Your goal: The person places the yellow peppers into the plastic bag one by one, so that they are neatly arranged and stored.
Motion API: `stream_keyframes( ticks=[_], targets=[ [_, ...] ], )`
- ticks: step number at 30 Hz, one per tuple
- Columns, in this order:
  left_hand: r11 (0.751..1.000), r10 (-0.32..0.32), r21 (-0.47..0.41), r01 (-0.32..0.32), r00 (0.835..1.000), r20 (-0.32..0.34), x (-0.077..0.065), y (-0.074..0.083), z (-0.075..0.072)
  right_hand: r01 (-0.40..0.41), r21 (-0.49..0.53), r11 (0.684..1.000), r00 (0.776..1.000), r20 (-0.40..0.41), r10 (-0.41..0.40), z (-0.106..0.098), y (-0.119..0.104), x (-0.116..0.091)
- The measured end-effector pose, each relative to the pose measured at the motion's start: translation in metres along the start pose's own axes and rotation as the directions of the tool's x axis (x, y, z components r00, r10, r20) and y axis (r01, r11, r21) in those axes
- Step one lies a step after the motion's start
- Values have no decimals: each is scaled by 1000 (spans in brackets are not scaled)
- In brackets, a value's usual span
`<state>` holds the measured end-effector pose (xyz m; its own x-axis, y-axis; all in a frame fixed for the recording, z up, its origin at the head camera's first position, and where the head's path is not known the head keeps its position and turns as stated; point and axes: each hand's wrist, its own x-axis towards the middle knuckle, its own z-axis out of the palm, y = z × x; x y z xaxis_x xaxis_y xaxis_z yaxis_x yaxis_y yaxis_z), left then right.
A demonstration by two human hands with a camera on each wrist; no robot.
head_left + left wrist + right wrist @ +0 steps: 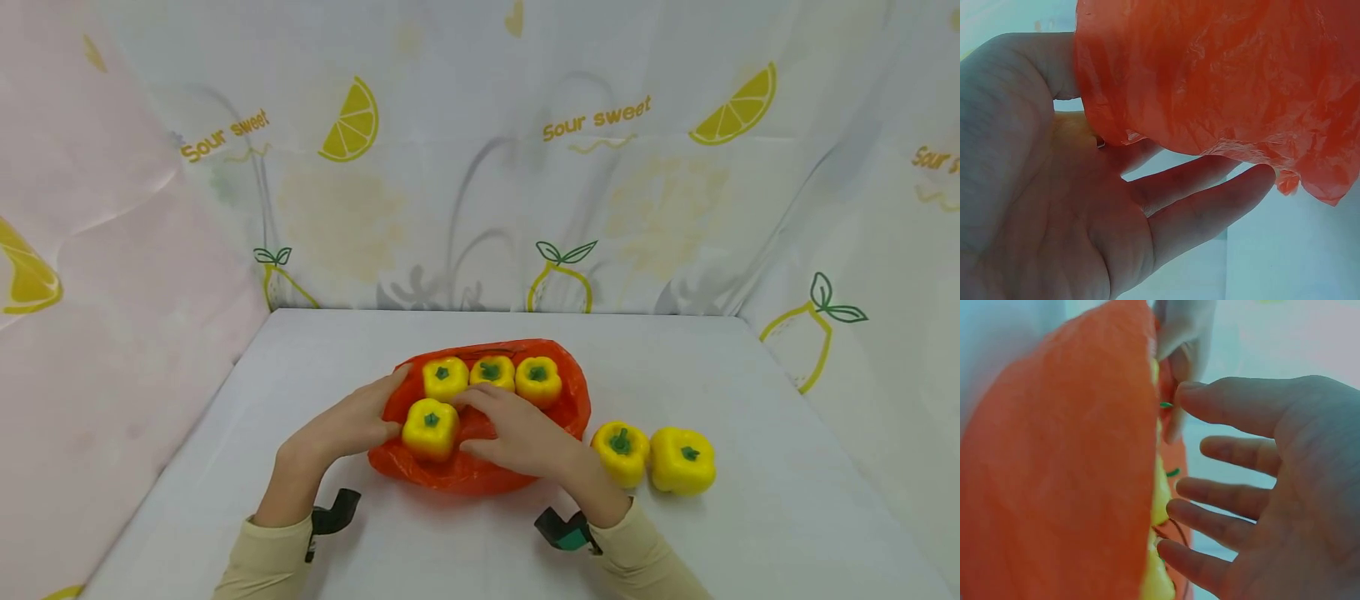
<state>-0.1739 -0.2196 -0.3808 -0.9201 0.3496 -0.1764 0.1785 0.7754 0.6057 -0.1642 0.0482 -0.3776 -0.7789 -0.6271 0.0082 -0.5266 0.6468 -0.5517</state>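
Note:
A red plastic bag [480, 479] lies spread with its mouth up, with several yellow bell peppers [537, 381] inside, green stems upward. My left hand [352, 421] is at the bag's left edge. Its thumb reaches beside the front-left bell pepper [431, 430]; in the left wrist view its fingers extend nearly straight behind the bag's red film [1210, 75]. Over the bag's middle is my right hand [517, 429], its fingertips close to the same pepper's right side. The right wrist view has that hand's fingers [1222, 494] spread and fairly straight, nothing between them.
Two more yellow bell peppers [620, 452] stand on the white table [787, 500] just right of the bag, close to my right forearm. Lemon-printed cloth [465, 167] hangs behind the table and along both sides.

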Motion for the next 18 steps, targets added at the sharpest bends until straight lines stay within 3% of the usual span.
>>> stream_keyframes(
  ticks=[5,18],
  targets=[
    [1000,-3,1,3,1000,5,1,0,0,-3,40,999,1000,-6,4,-11,4,-7],
    [1000,-8,-7,8,1000,7,3,-1,0,-165,85,983,986,-25,168,-39,29,-40]
  ],
)
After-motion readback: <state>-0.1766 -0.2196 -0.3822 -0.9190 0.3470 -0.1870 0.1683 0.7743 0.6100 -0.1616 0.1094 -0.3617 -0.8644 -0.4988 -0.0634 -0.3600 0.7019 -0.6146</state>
